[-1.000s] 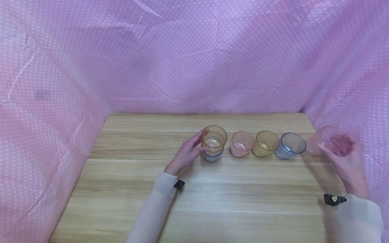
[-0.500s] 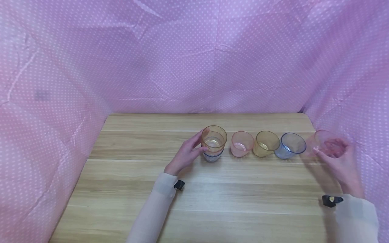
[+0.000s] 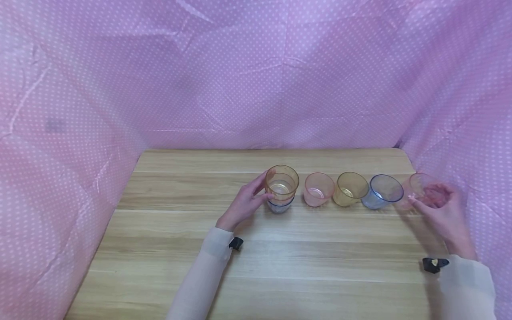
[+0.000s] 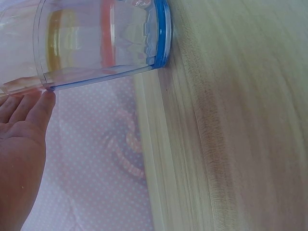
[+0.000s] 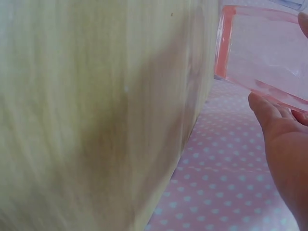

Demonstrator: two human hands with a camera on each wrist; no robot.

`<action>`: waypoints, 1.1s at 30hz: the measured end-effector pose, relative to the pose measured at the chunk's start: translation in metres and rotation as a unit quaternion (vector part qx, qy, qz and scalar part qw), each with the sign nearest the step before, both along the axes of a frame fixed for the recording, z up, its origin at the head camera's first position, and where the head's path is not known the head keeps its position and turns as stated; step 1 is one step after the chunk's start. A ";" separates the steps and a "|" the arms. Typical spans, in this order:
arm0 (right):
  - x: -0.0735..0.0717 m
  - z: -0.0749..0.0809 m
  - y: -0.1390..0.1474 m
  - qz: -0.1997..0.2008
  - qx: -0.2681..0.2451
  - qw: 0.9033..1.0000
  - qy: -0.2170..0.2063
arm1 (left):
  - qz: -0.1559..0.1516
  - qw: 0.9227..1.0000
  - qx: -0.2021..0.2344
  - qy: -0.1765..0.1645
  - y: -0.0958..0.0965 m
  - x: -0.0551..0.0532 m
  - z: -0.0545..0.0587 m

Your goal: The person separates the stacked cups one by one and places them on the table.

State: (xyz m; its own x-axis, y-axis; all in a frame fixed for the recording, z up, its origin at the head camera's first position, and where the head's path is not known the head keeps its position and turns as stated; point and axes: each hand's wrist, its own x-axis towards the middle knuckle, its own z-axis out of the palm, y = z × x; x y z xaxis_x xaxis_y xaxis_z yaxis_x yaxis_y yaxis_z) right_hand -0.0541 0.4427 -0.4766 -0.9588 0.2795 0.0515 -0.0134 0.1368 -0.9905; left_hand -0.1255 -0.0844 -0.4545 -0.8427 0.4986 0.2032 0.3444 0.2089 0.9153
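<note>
My left hand [image 3: 246,202] grips a stack of nested clear plastic cups near its top, thumb at the near side and fingers behind. A yellow cup [image 3: 282,181] is uppermost, with a pink one inside the stack and a blue-rimmed cup [image 3: 280,207] lowest. The left wrist view shows the stack's blue base [image 4: 163,33] at the wood surface. At the right, my right hand [image 3: 450,220] holds a pink cup [image 3: 414,189] upright between thumb and fingers. In the right wrist view its thick pink base [image 5: 223,45] is close to the table edge.
Between the hands stand a pink cup [image 3: 318,191], a yellow cup [image 3: 349,190] and a blue cup [image 3: 380,193] in a row on the wooden table [image 3: 280,258]. Pink dotted cloth [image 3: 256,80] hangs behind and at both sides.
My right hand has moved left and slightly down with the pink cup, bringing it closer to the blue cup. The left hand and its stack have stayed in place.
</note>
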 end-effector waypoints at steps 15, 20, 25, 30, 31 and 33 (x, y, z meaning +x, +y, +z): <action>0.000 -0.009 0.004 0.011 0.135 0.990 -0.036 | 0.003 1.000 -0.008 0.002 0.000 0.000 0.000; 0.001 -0.010 0.003 0.010 0.132 0.990 -0.044 | 0.003 1.000 -0.008 0.001 0.000 0.000 0.000; 0.001 -0.011 0.003 0.009 0.104 0.994 -0.043 | 0.002 1.000 -0.001 0.001 0.000 0.001 -0.001; 0.000 -0.012 0.004 0.017 0.099 0.994 -0.033 | 0.001 1.000 0.006 -0.001 0.000 0.001 0.000; 0.000 -0.012 0.004 0.018 0.109 0.993 -0.035 | 0.001 1.000 0.006 -0.001 0.000 0.001 0.000; 0.001 -0.012 0.004 0.017 0.145 0.988 -0.044 | 0.002 1.000 0.005 -0.001 0.001 0.001 0.000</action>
State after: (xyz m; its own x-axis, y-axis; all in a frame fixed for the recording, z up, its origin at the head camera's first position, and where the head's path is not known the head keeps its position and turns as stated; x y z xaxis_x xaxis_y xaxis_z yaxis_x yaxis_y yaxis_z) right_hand -0.0532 0.4472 -0.4882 -0.9716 0.2330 0.0403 0.0621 0.4159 -0.9073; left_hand -0.1249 -0.0837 -0.4549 -0.8451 0.4928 0.2073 0.3425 0.2013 0.9177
